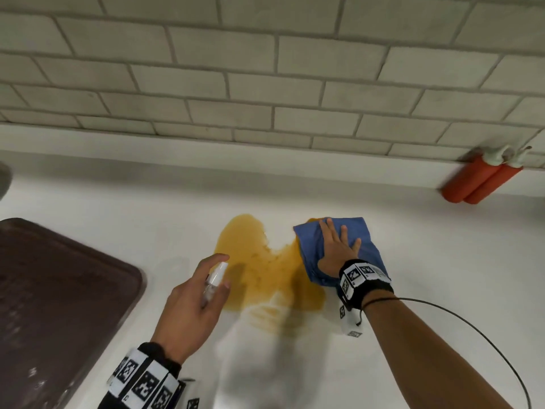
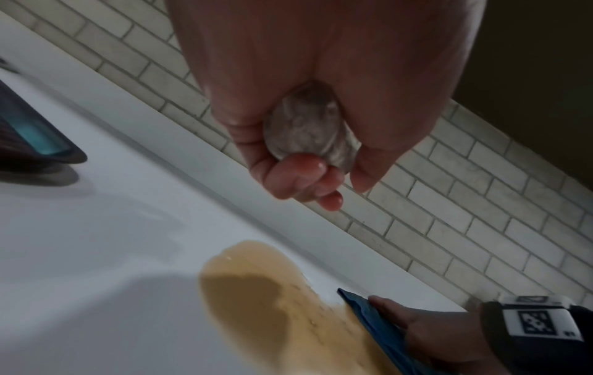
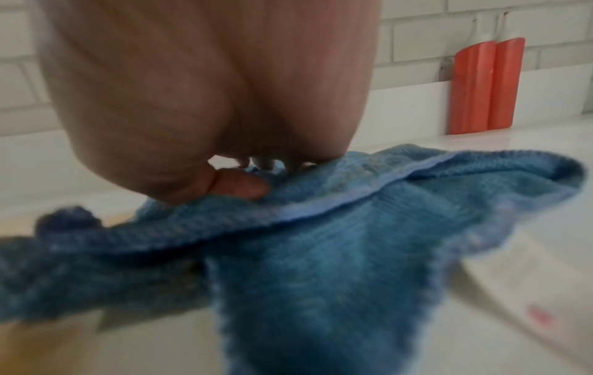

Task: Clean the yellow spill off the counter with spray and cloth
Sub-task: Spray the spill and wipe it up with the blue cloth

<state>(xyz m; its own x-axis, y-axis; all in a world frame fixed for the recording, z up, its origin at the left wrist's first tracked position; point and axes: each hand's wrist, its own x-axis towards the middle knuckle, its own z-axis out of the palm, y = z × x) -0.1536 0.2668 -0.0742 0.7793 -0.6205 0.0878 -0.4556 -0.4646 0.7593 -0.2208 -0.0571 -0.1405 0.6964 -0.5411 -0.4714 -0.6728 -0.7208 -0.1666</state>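
The one small spray bottle (image 1: 213, 283) is grasped in the left hand (image 1: 191, 302), tilted, its long axis and white nozzle pointing up-right toward the yellow spill (image 1: 259, 261), with the index finger over the top. The right hand (image 1: 336, 249) lies flat with straight fingers on one blue cloth (image 1: 368, 246) at the spill's right edge. On the white counter (image 1: 147, 202) are one dark tray (image 1: 59, 290) at left and two orange bottles (image 1: 477, 181) at the tiled wall (image 1: 265, 69).
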